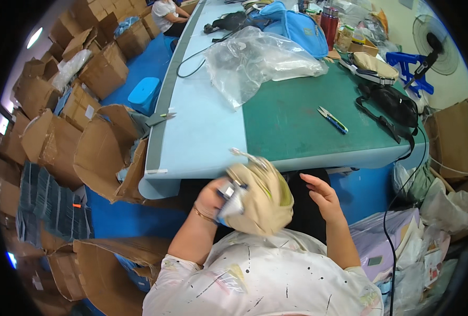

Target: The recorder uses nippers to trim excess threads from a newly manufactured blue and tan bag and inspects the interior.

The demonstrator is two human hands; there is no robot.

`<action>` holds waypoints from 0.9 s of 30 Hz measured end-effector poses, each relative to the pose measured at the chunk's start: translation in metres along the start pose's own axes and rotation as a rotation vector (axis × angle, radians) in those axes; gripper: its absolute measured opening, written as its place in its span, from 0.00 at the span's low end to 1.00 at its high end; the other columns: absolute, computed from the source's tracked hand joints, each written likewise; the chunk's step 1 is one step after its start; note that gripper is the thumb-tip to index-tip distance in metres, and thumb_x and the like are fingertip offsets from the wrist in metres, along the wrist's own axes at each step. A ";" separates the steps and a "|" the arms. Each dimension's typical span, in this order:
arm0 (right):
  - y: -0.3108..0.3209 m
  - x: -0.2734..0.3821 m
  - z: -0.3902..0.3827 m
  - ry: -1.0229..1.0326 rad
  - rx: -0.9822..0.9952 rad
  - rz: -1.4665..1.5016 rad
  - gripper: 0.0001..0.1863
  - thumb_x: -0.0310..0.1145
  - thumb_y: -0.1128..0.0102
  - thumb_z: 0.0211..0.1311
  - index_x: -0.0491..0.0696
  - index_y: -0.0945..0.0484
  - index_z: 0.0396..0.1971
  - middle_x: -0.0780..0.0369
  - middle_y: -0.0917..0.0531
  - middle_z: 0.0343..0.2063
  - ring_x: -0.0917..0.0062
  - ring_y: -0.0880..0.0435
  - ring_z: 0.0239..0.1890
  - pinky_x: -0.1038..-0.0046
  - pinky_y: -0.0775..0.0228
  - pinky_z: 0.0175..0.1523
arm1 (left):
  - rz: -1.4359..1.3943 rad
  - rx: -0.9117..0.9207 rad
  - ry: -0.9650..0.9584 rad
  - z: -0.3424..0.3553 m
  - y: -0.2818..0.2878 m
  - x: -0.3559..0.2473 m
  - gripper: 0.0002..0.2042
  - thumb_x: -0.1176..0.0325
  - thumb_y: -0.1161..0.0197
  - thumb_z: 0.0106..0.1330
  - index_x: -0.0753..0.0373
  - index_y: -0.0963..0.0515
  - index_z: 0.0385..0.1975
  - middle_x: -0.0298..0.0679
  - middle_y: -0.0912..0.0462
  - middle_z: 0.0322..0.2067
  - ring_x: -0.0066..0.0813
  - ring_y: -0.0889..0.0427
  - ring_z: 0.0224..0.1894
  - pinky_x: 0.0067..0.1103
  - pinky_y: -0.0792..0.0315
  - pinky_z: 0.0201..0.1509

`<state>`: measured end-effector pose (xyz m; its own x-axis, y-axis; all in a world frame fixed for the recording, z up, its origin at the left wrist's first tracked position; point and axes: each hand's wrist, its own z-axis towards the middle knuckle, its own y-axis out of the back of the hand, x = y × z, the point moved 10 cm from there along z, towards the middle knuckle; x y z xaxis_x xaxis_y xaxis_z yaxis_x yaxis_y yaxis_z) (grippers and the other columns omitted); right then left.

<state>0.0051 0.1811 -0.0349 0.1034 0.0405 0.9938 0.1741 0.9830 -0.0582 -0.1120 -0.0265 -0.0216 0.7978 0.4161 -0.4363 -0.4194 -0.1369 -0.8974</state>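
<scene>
My left hand (211, 200) grips a beige fabric bag (260, 203) with navy and light-coloured trim, lifted in front of my body at the near edge of the table (192, 169). A strap or cord sticks up from the bag's top. To the right of the bag, my right hand (321, 195) is open, fingers apart and holding nothing. Farther forward, small snips (333, 120) lie on the green mat (292, 126), and a crumpled clear plastic bag (255, 68) lies beyond them to the left.
Black pouches with straps (387, 105), blue bags (302, 37), jars and a red flask (329, 29) crowd the table's right and far end. Cardboard boxes (97, 71) fill the left. A seated person (163, 16) is far left. A cable hangs at right beside stacked bagged goods (376, 242).
</scene>
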 end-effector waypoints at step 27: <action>-0.019 0.052 0.008 0.327 -0.427 -0.213 0.17 0.34 0.52 0.62 0.43 0.30 0.14 0.64 0.29 0.15 0.79 0.32 0.20 0.75 0.41 0.29 | 0.958 0.549 0.556 0.001 -0.043 0.134 0.19 0.68 0.42 0.60 0.68 0.28 0.50 0.42 0.24 0.48 0.29 0.27 0.51 0.24 0.35 0.58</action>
<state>-0.0009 0.1657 0.0188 0.3085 -0.2743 0.9108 0.5972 0.8011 0.0390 0.0124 0.0358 -0.0412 0.0883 -0.1013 -0.9909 -0.9548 0.2749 -0.1131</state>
